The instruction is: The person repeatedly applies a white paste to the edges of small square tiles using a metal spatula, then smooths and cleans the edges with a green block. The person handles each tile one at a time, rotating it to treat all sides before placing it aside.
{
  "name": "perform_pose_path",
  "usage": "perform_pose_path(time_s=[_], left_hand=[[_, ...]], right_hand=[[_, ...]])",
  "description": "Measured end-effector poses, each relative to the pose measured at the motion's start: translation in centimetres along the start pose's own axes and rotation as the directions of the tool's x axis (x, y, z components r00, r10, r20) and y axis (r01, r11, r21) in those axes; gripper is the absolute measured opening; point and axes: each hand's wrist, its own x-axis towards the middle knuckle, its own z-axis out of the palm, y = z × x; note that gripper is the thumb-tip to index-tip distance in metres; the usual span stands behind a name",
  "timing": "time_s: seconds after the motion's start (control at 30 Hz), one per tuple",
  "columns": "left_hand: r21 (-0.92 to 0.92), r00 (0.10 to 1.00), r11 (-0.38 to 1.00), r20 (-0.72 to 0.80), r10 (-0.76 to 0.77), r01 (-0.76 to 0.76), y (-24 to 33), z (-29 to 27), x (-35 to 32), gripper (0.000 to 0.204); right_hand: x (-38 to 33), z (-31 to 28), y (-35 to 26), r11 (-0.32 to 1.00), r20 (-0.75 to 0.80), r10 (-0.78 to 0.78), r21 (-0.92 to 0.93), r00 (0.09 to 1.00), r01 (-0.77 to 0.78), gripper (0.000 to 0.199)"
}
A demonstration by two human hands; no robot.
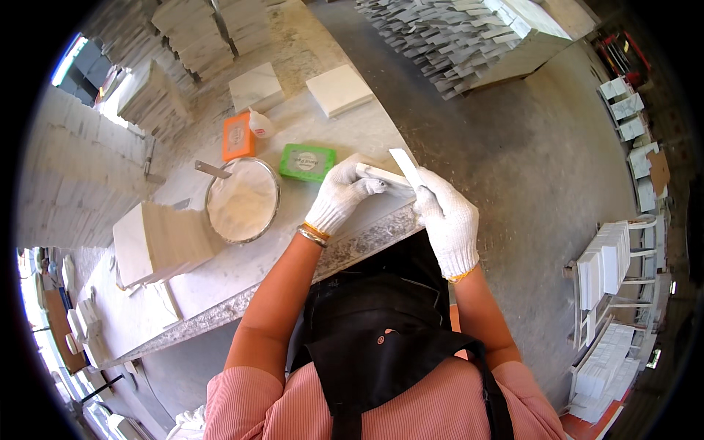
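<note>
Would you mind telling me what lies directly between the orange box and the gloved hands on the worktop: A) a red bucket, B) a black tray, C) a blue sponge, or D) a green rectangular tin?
D: a green rectangular tin sits on the stone worktop, with the orange box on its far side and the gloved left hand and right hand on its near side.
</note>
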Motion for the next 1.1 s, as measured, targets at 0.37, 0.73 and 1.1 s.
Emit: perform_pose_path(time_s=[0.37, 0.73, 1.1], left_hand=[[0.008, 1.0, 1.0, -0.009, 0.012, -0.012, -0.2, 0.1, 0.0, 0.027], [-0.055, 1.0, 0.998, -0.002, -0.018, 0.018, -0.7, -0.3, 0.6, 0.024], [-0.459, 0.932, 0.855, -0.135, -0.337, 0.243, 4.0, 3.7, -0.3, 0.016]], right_hand=[[-0.9, -0.2, 0.3, 0.997, -0.035, 0.018, 0.077, 0.999, -0.015, 0.029], [-1.1, -0.5, -0.9, 0.87, 0.051, 0.27, 0.415, 0.961, -0.266, 0.044], [-2.5, -5.9, 2.1, 0.779, 0.04, 0.45, 0.471, 0.892, -0.414, 0.04]])
